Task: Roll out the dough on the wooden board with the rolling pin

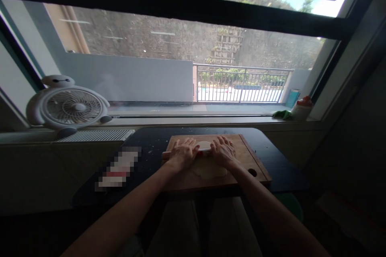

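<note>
Across the board [250, 150], with twelve o'clock toward the window [208, 4], a person's two hands lie palms down over a rolling pin [205, 150]. The left hand [183, 152] rests at ten o'clock of the dough [209, 170], the right hand [223, 150] at one. Both are spread nearly flat, fingers stretched out and pointing toward twelve, bearing on the pin from above; whether the fingertips hook over its far side cannot be told. Between the hands a pale stretch of the pin shows, with a bit of red beside it, and its brown handle sticks out at nine o'clock past the left hand.

The dough is a thin, pale, uneven sheet on the wood, spreading toward six o'clock from the pin. A dark hole [252, 172] pierces the board between three and four.

Under the board is the dark tabletop [283, 176], dotted with white specks at ten o'clock. A blurred-out item [117, 168] lies on it at nine. Farther off at ten stands a white fan [79, 107]; at two, on the sill [211, 120], a bottle [302, 109] stands beside a green cloth [282, 115].
</note>
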Demonstrator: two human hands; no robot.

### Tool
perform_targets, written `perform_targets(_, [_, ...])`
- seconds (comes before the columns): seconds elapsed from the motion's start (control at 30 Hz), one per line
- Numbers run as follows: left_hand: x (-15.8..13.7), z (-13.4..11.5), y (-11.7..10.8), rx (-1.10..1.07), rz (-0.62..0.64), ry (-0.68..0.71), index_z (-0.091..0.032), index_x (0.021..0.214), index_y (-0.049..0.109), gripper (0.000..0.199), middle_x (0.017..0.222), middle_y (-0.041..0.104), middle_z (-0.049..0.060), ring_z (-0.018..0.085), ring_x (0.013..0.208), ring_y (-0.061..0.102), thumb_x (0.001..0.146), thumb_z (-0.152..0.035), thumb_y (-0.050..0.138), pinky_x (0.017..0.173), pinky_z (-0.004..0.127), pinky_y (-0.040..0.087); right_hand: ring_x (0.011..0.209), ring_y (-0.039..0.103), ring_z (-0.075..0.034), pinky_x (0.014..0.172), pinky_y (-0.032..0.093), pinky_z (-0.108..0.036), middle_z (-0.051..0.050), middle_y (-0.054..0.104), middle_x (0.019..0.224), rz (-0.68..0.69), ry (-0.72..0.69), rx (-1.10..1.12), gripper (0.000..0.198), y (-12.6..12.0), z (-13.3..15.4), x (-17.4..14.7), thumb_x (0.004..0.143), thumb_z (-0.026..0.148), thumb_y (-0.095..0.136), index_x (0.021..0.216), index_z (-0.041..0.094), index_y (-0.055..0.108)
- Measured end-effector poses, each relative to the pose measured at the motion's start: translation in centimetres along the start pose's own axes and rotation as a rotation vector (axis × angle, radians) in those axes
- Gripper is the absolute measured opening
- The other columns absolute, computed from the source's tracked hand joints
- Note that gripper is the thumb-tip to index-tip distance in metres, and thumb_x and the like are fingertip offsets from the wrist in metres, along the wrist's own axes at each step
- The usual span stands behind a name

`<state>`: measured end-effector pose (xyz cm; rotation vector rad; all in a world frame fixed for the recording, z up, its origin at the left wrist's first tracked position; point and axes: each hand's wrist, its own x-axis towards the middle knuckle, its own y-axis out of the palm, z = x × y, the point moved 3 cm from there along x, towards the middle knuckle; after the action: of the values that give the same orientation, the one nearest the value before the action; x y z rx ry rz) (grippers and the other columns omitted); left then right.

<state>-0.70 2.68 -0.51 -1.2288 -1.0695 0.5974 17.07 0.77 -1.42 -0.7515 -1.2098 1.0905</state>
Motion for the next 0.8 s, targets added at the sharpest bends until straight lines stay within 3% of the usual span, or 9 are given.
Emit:
perform_targets(0.13, [4.3,1.2,0.8,-0.014,0.047,-0.085,-0.015,0.116,0.054,0.045,0.126,0.054,0.012,0.026,0.121,0.042,0.094,-0.041,0.025,0.100,0.046,0.027,0.121,0.038,-0.024,0.097,0.027,-0.041,-0.010,0.050,0.127,0.026,0.048,-0.011,0.047,0.7,-0.1,4.6,0.093,0.046,0.023,0.109,0.021,0.059])
perform_targets(0.23, [5.3,1.3,1.0,-0.013,0.059,-0.111,-0.015,0.105,0.059,0.045,0.118,0.059,0.013,0.027,0.114,0.047,0.092,-0.043,0.026,0.096,0.048,0.030,0.106,0.048,-0.023,0.089,0.033,-0.037,-0.011,0.058,0.111,0.003,0.056,-0.029,0.047,0.9,-0.2,5.4,0.094,0.043,0.022,0.100,0.019,0.062])
perform_targets(0.33, [3.8,0.5,0.7,-0.017,0.060,-0.092,-0.019,0.101,0.061,0.045,0.113,0.062,0.009,0.026,0.112,0.049,0.092,-0.045,0.025,0.096,0.047,0.031,0.099,0.051,-0.020,0.088,0.033,-0.033,-0.010,0.060,0.102,-0.056,0.019,-0.055,0.049,0.7,0.0,3.8,0.096,0.038,0.017,0.094,0.018,0.061])
perform_targets(0.53, [-0.6,-0.1,-0.7,-0.025,0.029,0.017,-0.022,0.117,0.054,0.046,0.124,0.057,0.007,0.022,0.118,0.046,0.093,-0.045,0.022,0.101,0.041,0.029,0.085,0.057,-0.017,0.081,0.035,-0.028,-0.004,0.066,0.087,-0.083,-0.078,-0.089,0.044,-0.5,0.2,1.0,0.096,0.037,0.023,0.085,0.021,0.062])
perform_targets(0.67, [-1.2,0.4,-1.4,-0.011,0.091,0.052,-0.023,0.106,0.060,0.048,0.115,0.063,0.006,0.024,0.117,0.048,0.094,-0.042,0.017,0.097,0.044,0.034,0.071,0.060,-0.016,0.069,0.037,-0.027,-0.005,0.067,0.078,-0.055,-0.080,-0.105,0.042,-2.4,-3.2,-0.5,0.094,0.035,0.028,0.078,0.021,0.064])
perform_targets(0.8, [0.6,-2.7,-1.3,0.009,0.167,0.148,-0.024,0.108,0.059,0.037,0.120,0.059,0.006,0.023,0.117,0.048,0.095,-0.036,0.026,0.099,0.046,0.033,0.080,0.061,-0.018,0.074,0.037,-0.028,-0.008,0.068,0.084,-0.020,0.013,-0.158,0.041,-3.9,-9.0,-2.9,0.094,0.029,0.027,0.079,0.019,0.064])
